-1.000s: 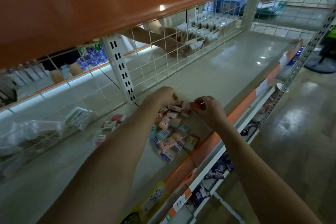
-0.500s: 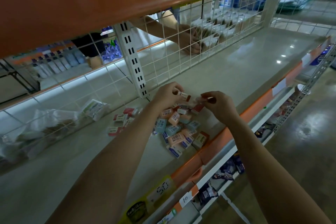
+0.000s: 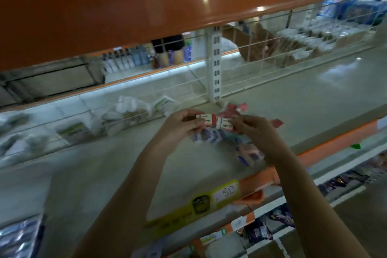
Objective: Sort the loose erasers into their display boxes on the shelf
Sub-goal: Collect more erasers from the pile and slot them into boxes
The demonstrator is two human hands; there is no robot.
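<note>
Step in hand, by judgement: gathering matching erasers before boxing. The left hand point(image 3: 182, 124) pinches a red-and-white sleeved eraser point(image 3: 206, 119); the right hand point(image 3: 254, 130) pinches a like eraser point(image 3: 225, 124), the two held end to end above the heap of loose erasers point(image 3: 240, 148), which lies on the shelf point(image 3: 314, 111) at five o'clock from the hands. Next move calls for finding the matching display box; a red opened carton point(image 3: 234, 109) at one o'clock may serve. Motion blur smears all print. Fingertips behind the erasers are hidden. Clear packets point(image 3: 129, 111) lie at nine o'clock.
</note>
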